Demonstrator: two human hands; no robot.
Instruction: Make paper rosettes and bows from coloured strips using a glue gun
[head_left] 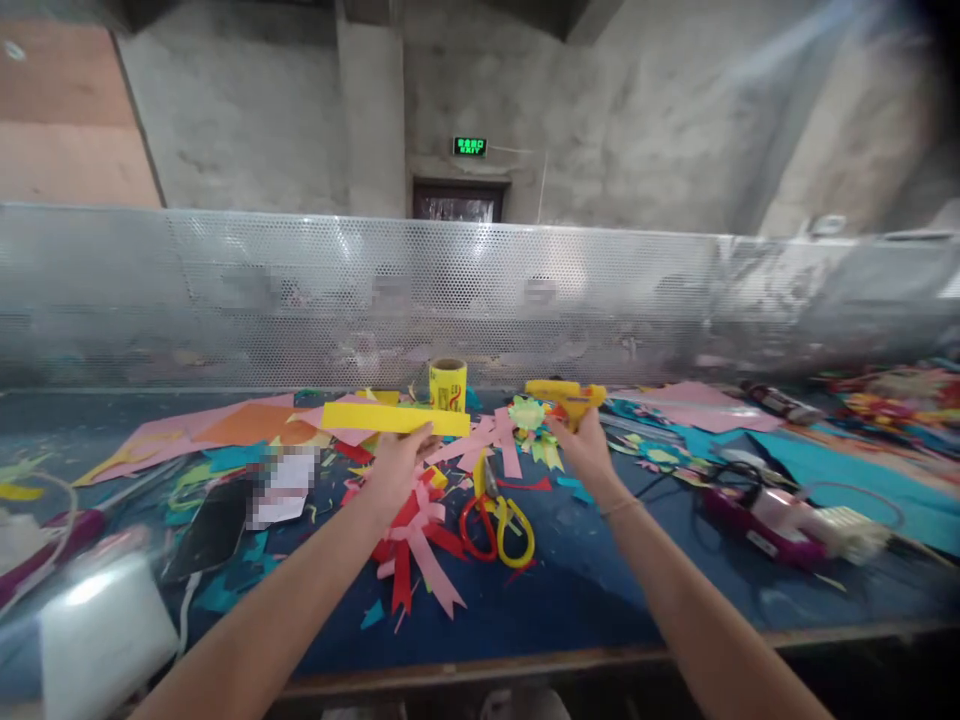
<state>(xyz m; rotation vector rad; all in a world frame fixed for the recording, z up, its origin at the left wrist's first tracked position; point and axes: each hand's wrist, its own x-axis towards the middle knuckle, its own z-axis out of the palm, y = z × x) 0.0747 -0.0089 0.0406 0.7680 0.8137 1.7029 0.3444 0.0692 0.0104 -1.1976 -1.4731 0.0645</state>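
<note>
Pinched in my left hand point(403, 462) is a long yellow paper strip point(367, 416), held level above the table. My right hand point(589, 450) is closed around the handle of a yellow glue gun point(553, 388), whose nozzle points left. A green and yellow paper flower point(527, 412) lies just left of that hand. Behind the strip stands a yellow tape roll point(448, 384). Between my forearms rest scissors point(496, 530) with one red and one yellow handle loop. Beside them is a red and pink ribbon-like paper bow point(409, 535), partly hidden by my left arm.
A perforated metal screen point(442, 290) runs along the table's back. At left lie a phone point(210, 530) with a white cable and a white box point(109, 640). A purple power strip point(761, 530) is at right. Pink paper point(701, 405) and blue paper point(847, 470) cover the right side.
</note>
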